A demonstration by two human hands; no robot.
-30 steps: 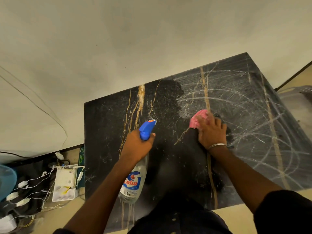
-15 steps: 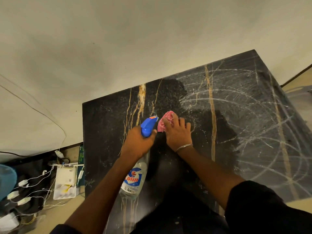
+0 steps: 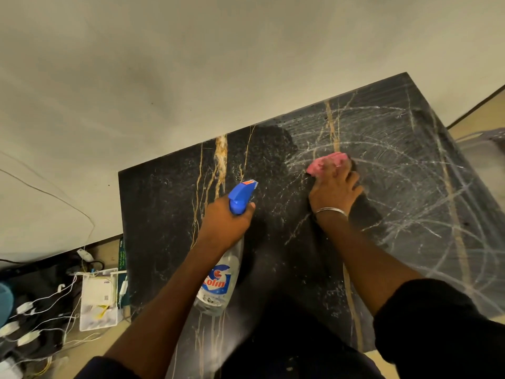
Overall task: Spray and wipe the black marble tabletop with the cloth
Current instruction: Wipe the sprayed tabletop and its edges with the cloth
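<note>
Handling the cloth (image 3: 326, 162): soft, light and limp by my judgement; it bunches easily, so it is better pressed from above with flat fingers than pinched by an edge.
Handling the spray bottle (image 3: 222, 274): stiff clear plastic, probably slick if wet; the neck under the blue trigger head is the sure place to hold.
Cloth, look: pink, crumpled into a small wad, showing mostly beyond the fingertips.
Cloth, place: on the tabletop (image 3: 164, 214), toward its far middle, just below a thin gold vein.
Tabletop, look: black marble with gold veins; whitish curved smears cover the right part, fine droplets speckle the left.
Right hand (image 3: 334, 194): fingers spread over the cloth and pressing it to the marble; the fingertips are blurred.
Left hand (image 3: 226, 222): wrapped round the bottle's neck, nozzle pointing away over the marble.
Hands: apart, the bottle to the left of the cloth.
</note>
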